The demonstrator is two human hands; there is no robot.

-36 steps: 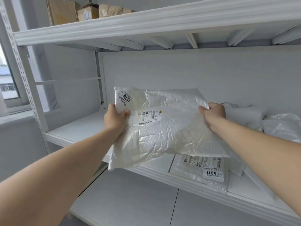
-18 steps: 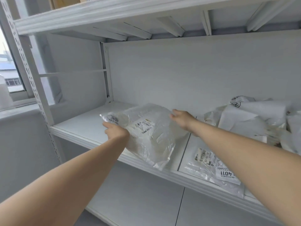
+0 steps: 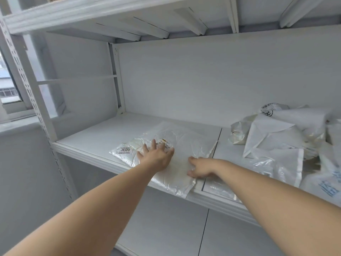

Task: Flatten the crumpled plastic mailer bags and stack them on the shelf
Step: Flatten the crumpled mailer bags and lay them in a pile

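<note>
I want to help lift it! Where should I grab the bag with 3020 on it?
Pinch the 3020 bag at its near corner, coming from the front: that corner hangs past the shelf edge, so you can probably slip under. The rest lies flat.

One wide-angle camera worn on the person's head, facing a white metal shelving rack [image 3: 115, 80].
It looks forward and somewhat down along both bare forearms, which run from the bottom corners to the left hand [image 3: 156, 156] and right hand [image 3: 201, 167] near mid-frame. The flat white middle shelf board [image 3: 92, 137] is near, seen from slightly above. The ribbed underside of the upper shelf [image 3: 184, 21] crosses the top, seen from below.
</note>
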